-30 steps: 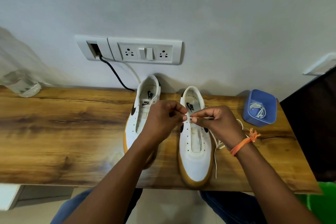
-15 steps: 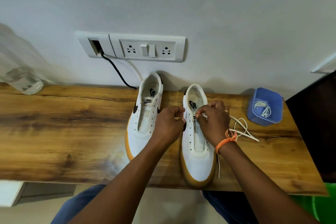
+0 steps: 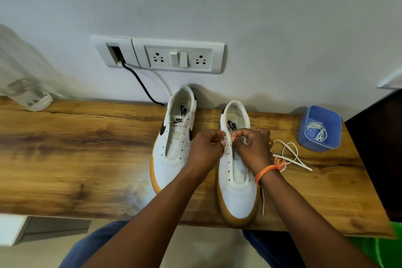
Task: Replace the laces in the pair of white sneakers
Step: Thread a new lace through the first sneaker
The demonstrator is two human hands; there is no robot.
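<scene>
Both hands, left (image 3: 205, 149) and right (image 3: 252, 148), pinching one thin white lace (image 3: 291, 156) over the upper eyelets of the right-side white gum-soled sneaker (image 3: 238, 189). Two sneakers on the wooden desk (image 3: 76, 159), heels at its far edge; other white gum-soled sneaker (image 3: 174, 148) unlaced, just left of the hands. Lace's slack looped toward the right edge, near one blue plastic tub (image 3: 319, 128) holding more white laces (image 3: 316, 132).
</scene>
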